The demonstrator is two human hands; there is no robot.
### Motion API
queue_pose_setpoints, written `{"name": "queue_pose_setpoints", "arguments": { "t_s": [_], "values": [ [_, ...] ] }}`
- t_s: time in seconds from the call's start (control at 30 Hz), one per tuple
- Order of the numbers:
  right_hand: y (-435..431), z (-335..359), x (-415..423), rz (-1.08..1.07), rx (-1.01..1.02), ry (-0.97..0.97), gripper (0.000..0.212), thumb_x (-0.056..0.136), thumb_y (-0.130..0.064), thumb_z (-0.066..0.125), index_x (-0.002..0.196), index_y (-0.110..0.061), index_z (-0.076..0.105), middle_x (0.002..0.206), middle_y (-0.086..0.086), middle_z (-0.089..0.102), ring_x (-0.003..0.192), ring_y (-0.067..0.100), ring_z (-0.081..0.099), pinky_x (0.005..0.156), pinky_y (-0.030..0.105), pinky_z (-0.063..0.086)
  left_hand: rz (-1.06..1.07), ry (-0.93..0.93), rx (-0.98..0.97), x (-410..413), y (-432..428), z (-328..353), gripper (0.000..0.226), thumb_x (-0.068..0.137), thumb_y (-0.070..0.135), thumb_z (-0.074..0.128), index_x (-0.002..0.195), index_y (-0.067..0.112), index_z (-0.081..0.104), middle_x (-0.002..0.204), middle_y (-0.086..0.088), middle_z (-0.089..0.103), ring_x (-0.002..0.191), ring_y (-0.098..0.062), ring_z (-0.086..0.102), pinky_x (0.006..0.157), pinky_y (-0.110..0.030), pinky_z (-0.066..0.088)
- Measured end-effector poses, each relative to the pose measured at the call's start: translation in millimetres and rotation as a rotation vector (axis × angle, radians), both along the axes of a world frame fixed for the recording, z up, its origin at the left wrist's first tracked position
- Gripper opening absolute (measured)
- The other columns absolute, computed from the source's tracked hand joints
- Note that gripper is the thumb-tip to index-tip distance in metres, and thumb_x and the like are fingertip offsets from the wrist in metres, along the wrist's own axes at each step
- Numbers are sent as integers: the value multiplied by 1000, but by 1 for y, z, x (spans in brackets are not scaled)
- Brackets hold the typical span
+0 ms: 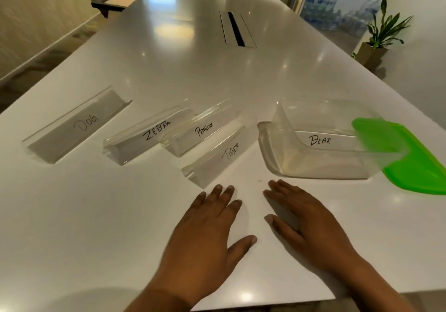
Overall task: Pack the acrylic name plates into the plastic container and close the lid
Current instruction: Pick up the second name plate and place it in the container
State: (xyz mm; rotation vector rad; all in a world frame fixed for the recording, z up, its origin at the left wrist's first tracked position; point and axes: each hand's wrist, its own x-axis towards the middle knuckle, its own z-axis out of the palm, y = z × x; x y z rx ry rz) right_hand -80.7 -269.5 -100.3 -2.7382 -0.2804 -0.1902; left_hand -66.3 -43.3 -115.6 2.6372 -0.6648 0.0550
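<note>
Several clear acrylic name plates lie on the white table: "Dog" (77, 125) at the left, then "Zebra" (147, 135), "Penguin" (200, 130) and "Tiger" (217, 159). The "Bear" plate (321, 140) sits inside the clear plastic container (270, 147) at the right. The green lid (415, 167) lies partly under the container's right end. My left hand (207, 234) and my right hand (306, 222) rest flat on the table, fingers spread, just in front of the Tiger plate and the container. Neither hand holds anything.
A metal cable slot (235, 29) is set into the table's middle, farther back. A dark tray (115, 1) sits at the far left edge. A potted plant (379, 36) stands on the floor beyond the right edge. The near table edge runs just below my wrists.
</note>
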Motion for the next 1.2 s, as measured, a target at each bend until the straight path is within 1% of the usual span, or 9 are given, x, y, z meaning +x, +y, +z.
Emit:
{"name": "queue_pose_setpoints", "arguments": {
  "t_s": [0.23,0.43,0.53,0.7,0.8,0.87,1.0,1.13,1.2],
  "values": [
    [1,-4,0,-30,1,-4,52,89,-57,48,138,-39,49,148,-23,37,138,-11,23,109,15,19,13,0,8,-1,0,-1,78,85,80,15,151,40,20,149,26,-4,124,13,-31,103,-19,-17],
    [-2,-5,-2,-8,-1,-31,52,89,-56,46,138,-39,49,147,-23,36,136,-11,21,107,12,15,58,3,1,-5,-3,7,78,81,83,14,150,46,17,153,31,-2,136,9,-15,107,-19,-15],
    [-3,-6,-3,23,-8,-63,51,89,-52,49,136,-34,53,144,-19,41,134,-10,23,108,15,18,73,13,-18,-8,-2,8,77,81,83,19,149,45,22,157,30,9,144,7,0,117,-23,-1],
    [-3,-7,-2,81,9,-75,48,86,-40,59,131,-23,60,143,-3,52,132,5,37,108,32,28,120,-40,-135,-10,-3,13,63,85,74,38,138,42,48,147,32,37,130,22,12,115,-17,19],
    [-3,-5,2,97,3,-106,50,76,-38,64,121,-16,68,132,6,62,125,15,46,101,42,33,254,-148,-319,-3,-5,19,44,83,63,55,118,38,65,129,28,56,116,16,47,98,-14,44],
    [-4,-5,3,117,0,-103,50,75,-38,65,120,-15,68,132,7,62,124,16,46,100,43,33,334,-250,-470,7,-5,26,30,82,45,69,109,32,70,116,20,64,104,12,57,85,-3,43],
    [-6,-7,1,127,25,-49,53,80,-42,57,127,-18,63,141,4,53,132,11,37,107,36,29,456,-336,-453,30,3,38,32,83,40,70,113,30,69,115,18,66,105,3,59,90,-7,39],
    [-5,-7,2,124,2,-46,54,79,-41,59,127,-17,63,140,5,54,133,13,36,107,35,28,476,-193,-428,52,4,36,48,80,49,67,126,34,60,119,28,56,105,8,51,84,6,32],
    [-4,-5,1,106,5,-41,54,77,-41,61,126,-19,64,138,3,56,133,14,37,108,31,28,454,-126,-446,60,4,29,57,81,51,67,134,38,51,125,28,54,111,5,54,91,-6,43]
  ]
}}
